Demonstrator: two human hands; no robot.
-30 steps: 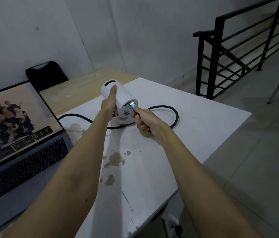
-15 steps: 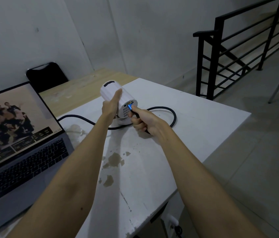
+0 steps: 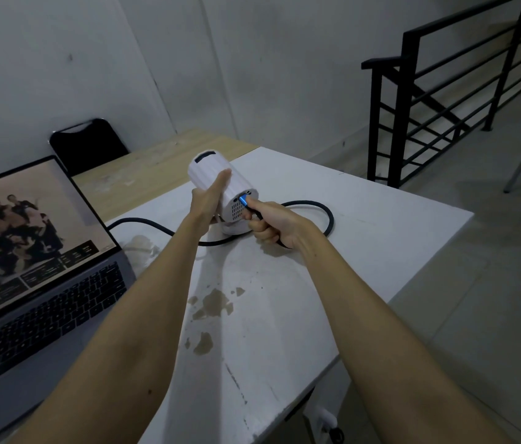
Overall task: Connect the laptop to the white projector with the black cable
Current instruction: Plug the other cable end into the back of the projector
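My left hand (image 3: 208, 200) wrapped around the white cylindrical projector (image 3: 220, 181), my right hand (image 3: 273, 225) pinching the thick black cable (image 3: 323, 209), its blue plug tip (image 3: 243, 199) touching the projector's rear face, open grey laptop (image 3: 28, 267) at left

So the projector (image 3: 220, 187) sits mid-table (image 3: 380, 225), tilted on its stand, far from the near edge. The laptop (image 3: 38, 283) is off to the left, open and facing the person. The cable (image 3: 316, 209) loops on the table right of and behind the projector, then runs left toward the laptop. Left hand (image 3: 208, 200) is on the projector's left side, right hand (image 3: 272, 225) at its near end with the plug (image 3: 243, 199). There's a chair (image 3: 87, 145) behind the laptop and a railing (image 3: 444, 91) far right.
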